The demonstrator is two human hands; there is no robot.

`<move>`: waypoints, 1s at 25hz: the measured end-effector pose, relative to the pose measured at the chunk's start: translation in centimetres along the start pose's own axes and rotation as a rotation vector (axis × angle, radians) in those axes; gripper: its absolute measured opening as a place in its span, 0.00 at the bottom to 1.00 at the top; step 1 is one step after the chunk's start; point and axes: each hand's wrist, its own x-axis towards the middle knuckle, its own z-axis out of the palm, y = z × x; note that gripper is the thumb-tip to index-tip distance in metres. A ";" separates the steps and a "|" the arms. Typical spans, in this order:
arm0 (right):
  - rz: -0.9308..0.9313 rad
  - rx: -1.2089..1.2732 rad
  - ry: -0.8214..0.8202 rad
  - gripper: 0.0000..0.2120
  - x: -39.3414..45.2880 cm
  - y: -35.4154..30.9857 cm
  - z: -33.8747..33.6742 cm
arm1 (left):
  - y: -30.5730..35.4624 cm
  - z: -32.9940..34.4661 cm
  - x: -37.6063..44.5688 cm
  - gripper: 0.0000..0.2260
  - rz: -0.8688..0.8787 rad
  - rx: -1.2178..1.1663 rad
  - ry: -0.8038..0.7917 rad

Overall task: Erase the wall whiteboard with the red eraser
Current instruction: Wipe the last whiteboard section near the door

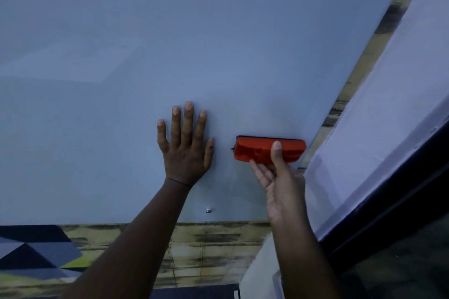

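Your left hand (185, 150) lies flat on the whiteboard (218, 43), fingers spread wide; your right hand (279, 182) pinches the red eraser (262, 149) against it

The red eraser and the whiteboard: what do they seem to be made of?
The red eraser looks like moulded plastic, smooth with a slight sheen; a dark strip along its far edge is probably the felt pad. The whiteboard looks like a smooth, glossy coated panel, since it shows faint reflections; its core cannot be told.

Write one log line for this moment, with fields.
left hand: flat on whiteboard | right hand: holds red eraser against board | marks: none visible
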 end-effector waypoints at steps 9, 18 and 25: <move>0.178 -0.125 0.235 0.09 1.4 11.3 -5.9 | -0.3 0.1 -0.6 0.32 0.033 0.022 0.004; 0.351 -0.053 0.319 0.46 3.0 20.3 -12.5 | -0.5 0.2 -0.9 0.35 0.055 0.025 0.010; 0.290 0.000 0.288 0.26 4.7 18.5 -15.1 | -0.6 0.2 -1.1 0.33 0.063 0.019 0.011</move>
